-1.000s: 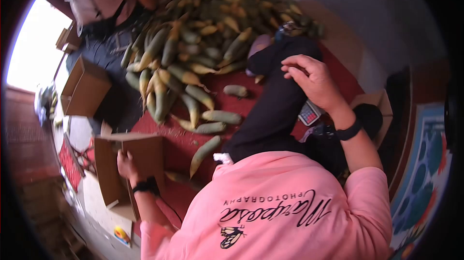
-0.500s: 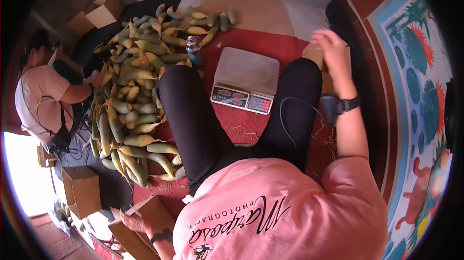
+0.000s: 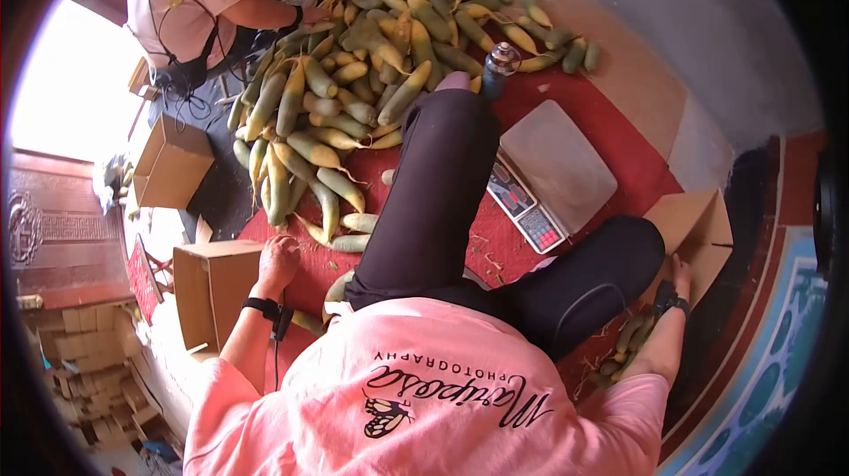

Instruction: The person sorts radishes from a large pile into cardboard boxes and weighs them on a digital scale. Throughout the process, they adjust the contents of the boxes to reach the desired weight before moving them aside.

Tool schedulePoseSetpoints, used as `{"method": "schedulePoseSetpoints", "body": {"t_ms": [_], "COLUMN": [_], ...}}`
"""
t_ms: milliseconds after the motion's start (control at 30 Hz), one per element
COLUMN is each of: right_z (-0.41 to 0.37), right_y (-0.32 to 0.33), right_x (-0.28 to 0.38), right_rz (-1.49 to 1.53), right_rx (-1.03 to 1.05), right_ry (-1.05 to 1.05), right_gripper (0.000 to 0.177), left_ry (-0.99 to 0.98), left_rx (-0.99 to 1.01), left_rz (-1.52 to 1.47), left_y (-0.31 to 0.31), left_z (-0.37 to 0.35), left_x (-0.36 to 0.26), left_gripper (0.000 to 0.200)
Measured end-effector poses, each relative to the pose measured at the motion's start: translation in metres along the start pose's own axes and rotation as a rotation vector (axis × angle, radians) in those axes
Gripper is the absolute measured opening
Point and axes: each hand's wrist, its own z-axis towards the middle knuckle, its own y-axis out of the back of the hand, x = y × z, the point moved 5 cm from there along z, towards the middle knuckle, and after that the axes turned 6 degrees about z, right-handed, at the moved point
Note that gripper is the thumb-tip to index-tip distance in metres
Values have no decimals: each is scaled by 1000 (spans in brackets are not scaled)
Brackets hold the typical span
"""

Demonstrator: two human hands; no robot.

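At the left, my left hand (image 3: 279,266) is closed at the near corner of an open cardboard box (image 3: 221,249), its fingertips partly hidden. On the other side, my right hand (image 3: 680,276) grips the lower edge of another open cardboard box (image 3: 699,220) beside my right knee. Between my legs a digital scale (image 3: 566,167) rests on the red mat, its plate bare. A big heap of green and yellow radishes (image 3: 354,78) lies beyond my left leg. Several more radishes (image 3: 630,339) lie beside my right forearm.
A metal-topped blue bottle (image 3: 500,69) stands by the heap. A co-worker (image 3: 190,3) in a pink shirt reaches into the radishes at upper left. Another cardboard box (image 3: 172,162) stands on the dark mat, and flattened cardboard (image 3: 619,78) lies at the back.
My view has turned to the left. My right hand has come down from raised in the air to the box on the right. My left hand stays by the left box, which now sits more upright.
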Motion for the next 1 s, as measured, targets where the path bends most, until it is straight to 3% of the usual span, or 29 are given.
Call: {"method": "schedulePoseSetpoints", "body": {"t_ms": [133, 233, 300, 333, 400, 500, 533, 633, 700, 767, 867, 1000], "right_z": [24, 14, 0, 2, 2, 0, -9, 25, 33, -17, -79, -131], "right_y": [-29, -26, -28, -34, -47, -38, -22, 9, 62, 114, 171, 196], "right_x": [2, 36, 72, 70, 76, 60, 64, -6, -19, 37, 126, 220], "right_rz": [-39, 127, 1003, 999, 803, 688, 497, 484, 334, 593, 450, 339], "right_rx": [128, 93, 170, 162, 145, 61, -4, -205, -199, -152, -133, -51], "right_ry": [-24, -92, -89, -102, 214, 92, -12, 63, 104, 84, 208, 363], "right_gripper": [65, 62, 54, 54, 41, 30, 27, 27, 31, 37, 43, 40], "left_ry": [-30, -46, -14, 18, 52, 96, 86, 37, 35, 33, 0, -109], "left_rx": [101, 142, 173, 201, 251, 316, 287, 257, 263, 302, 314, 315], "left_rz": [-25, -29, -37, -53, -54, -75, -114, -147, -125, -161, -212, -184], "left_y": [-14, -25, -26, -28, -29, -26, -25, -40, -54, -66, -78, -90], "left_z": [-12, -13, -10, -9, -4, 0, 0, 2, 0, 0, 7, 30], "left_x": [-9, -4, -6, -9, -14, -23, -24, -13, -3, 1, 1, -2], "left_gripper": [14, 16, 17, 19, 20, 20, 20, 19, 17, 17, 16, 18]}}
